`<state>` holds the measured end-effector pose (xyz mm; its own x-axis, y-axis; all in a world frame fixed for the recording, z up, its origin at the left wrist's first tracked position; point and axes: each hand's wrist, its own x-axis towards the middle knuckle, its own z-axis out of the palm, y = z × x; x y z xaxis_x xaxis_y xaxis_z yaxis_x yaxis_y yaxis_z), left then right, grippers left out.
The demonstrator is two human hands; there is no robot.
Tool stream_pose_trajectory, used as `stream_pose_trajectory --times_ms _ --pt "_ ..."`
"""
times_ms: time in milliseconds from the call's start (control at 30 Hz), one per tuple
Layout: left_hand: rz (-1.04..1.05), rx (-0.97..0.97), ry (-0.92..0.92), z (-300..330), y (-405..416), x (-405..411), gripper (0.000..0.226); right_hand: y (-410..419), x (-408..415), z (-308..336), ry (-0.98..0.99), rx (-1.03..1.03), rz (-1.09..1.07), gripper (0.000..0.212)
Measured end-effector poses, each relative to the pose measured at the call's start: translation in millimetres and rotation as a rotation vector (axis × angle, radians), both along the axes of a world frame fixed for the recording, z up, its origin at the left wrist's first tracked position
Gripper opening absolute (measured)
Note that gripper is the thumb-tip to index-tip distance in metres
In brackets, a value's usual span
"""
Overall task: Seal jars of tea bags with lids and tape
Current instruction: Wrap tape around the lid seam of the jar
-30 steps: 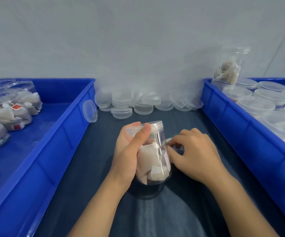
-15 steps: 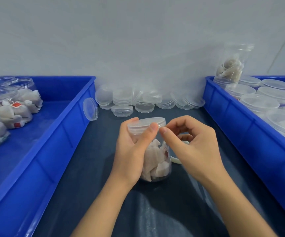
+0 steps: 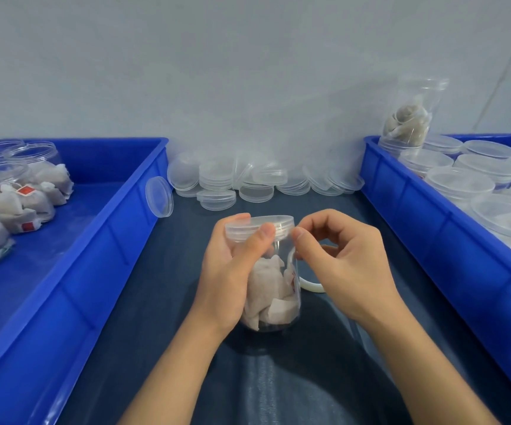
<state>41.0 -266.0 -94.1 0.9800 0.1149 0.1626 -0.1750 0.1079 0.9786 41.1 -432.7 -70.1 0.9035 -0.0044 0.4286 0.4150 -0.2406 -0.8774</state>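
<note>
- Your left hand (image 3: 226, 271) is wrapped round the clear jar (image 3: 274, 289) of tea bags, thumb lying up the front with its tip against the side of the lid (image 3: 258, 227).
- The jar stands upright on the dark bench (image 3: 162, 302), midway between the two blue bins, its lid seated on top.
- Your right hand (image 3: 349, 265) sits just beside the jar, its fingers (image 3: 301, 237) curled and pressed together at the lid's right edge (whether they pinch a strip of clear tape there, you cannot tell from this view).
- A white tape roll (image 3: 309, 286) shows partly behind the jar, under your right hand.
- The left bin (image 3: 119, 228) holds open jars (image 3: 18, 185) stuffed with tea bags.
- The right bin (image 3: 426, 228) holds lidded jars (image 3: 459, 182), with one tall jar (image 3: 410, 115) stacked on top at the back corner.
- Spare lids (image 3: 248, 179) lie heaped against the wall, and one lid (image 3: 159, 196) leans on the left bin's outer wall.
</note>
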Motion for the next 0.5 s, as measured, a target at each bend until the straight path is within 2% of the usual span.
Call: stream_pose_trajectory --times_ms 133,200,267,500 --pt "-0.014 -0.035 0.000 -0.5 0.8 1.3 0.083 -0.2 2.4 -4.0 0.019 0.047 0.045 0.005" --pt "-0.040 -0.038 0.008 -1.9 0.0 1.1 0.083 0.6 3.8 -7.3 0.094 0.083 0.108 0.033" --pt "-0.076 -0.052 0.025 -3.0 -1.2 0.3 0.081 1.6 4.2 -10.7 0.145 0.010 0.180 0.049" --pt "-0.126 -0.052 0.061 -5.3 1.7 2.0 0.075 -2.7 5.0 -8.8 0.184 0.042 0.268 0.056"
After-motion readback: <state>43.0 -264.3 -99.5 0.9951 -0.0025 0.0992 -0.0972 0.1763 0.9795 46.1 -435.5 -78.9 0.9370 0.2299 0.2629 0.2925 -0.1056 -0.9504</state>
